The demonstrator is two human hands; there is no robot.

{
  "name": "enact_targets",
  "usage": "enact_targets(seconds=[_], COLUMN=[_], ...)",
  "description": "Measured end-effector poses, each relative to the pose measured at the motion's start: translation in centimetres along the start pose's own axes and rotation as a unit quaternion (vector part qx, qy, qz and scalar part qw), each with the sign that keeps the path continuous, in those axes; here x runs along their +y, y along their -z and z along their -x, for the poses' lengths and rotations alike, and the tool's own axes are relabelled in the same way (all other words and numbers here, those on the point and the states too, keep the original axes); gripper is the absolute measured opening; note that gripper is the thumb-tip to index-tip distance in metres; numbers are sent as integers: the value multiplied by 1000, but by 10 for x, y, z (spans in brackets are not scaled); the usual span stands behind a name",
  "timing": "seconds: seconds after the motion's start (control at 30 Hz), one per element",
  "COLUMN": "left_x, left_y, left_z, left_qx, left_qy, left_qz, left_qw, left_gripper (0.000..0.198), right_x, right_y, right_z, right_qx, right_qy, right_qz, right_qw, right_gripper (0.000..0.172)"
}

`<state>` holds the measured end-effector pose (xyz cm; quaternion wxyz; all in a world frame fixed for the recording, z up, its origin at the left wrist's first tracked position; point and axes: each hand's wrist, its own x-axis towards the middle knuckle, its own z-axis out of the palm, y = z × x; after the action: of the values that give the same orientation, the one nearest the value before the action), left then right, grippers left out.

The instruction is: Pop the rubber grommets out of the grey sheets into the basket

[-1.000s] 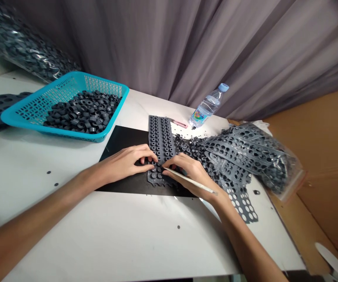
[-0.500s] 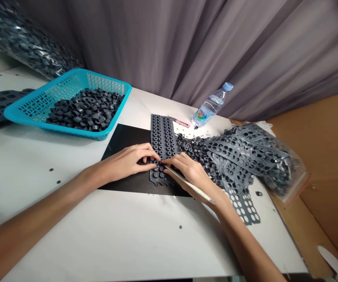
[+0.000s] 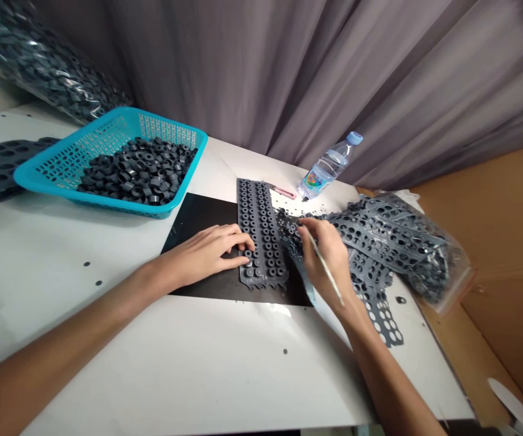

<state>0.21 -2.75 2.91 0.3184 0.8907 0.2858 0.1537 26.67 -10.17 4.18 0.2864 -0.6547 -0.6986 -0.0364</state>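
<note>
A dark grey rubber sheet (image 3: 262,233) with rows of moulded rings lies on a black mat (image 3: 204,218). My left hand (image 3: 218,248) rests at the sheet's left edge, its thumb and fingers apart and touching the lower rings. Right of the sheet, my right hand (image 3: 327,254) is closed around a thin pale stick (image 3: 327,269), which slants back over the palm toward the wrist. Its fingertips hover by a heap of loose dark rings (image 3: 291,227); whether they also pinch a ring is too small to tell.
A turquoise basket (image 3: 93,197) of dark rings stands at the left, with a large bag of rings (image 3: 47,66) behind. Perforated offcut sheets (image 3: 379,236) and a plastic bag (image 3: 447,272) lie right. A water bottle (image 3: 329,166) and a pink cutter (image 3: 283,192) are at the back.
My right hand has moved right, off the rubber sheet to the loose rings, still with the stick. My left hand has stayed at the sheet's left edge.
</note>
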Motion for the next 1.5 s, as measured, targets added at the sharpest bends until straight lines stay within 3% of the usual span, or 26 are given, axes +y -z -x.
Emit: enact_targets(seconds=[0.13, 0.23, 0.4, 0.53, 0.77, 1.13, 1.37, 1.5], left_x=[-7, -11, -9, -7, 1, -4, -9, -13], left_y=[-2, -2, 3, 4, 2, 1, -4, -8], left_z=[0, 0, 2, 6, 6, 5, 3, 0], left_qx=[2, 4, 2, 14, 17, 22, 27, 25], left_qy=[-1, 1, -7, -11, -16, -31, 3, 23], left_qz=[23, 47, 106, 73, -31, 15, 49, 64], left_qw=[1000, 999, 994, 997, 999, 999, 998, 997], left_gripper=[23, 20, 16, 8, 12, 12, 13, 15], right_x=[36, 45, 13, -19, -27, -29, -29, -37], right_y=[13, 15, 13, 8, 1, -1, -15, -26], right_z=[-3, 0, 9, 15, 16, 13, 19, 25], right_qx=[-6, -34, -93, -156, -213, -198, -150, -117], right_qy=[-60, -64, -45, 41, 151, 204, 279, 272], right_qz=[66, 86, -77, -172, -210, -166, -21, 32], right_qw=[996, 994, 992, 972, 942, 944, 948, 955], right_gripper=[30, 32, 40, 20, 13, 14, 25, 23])
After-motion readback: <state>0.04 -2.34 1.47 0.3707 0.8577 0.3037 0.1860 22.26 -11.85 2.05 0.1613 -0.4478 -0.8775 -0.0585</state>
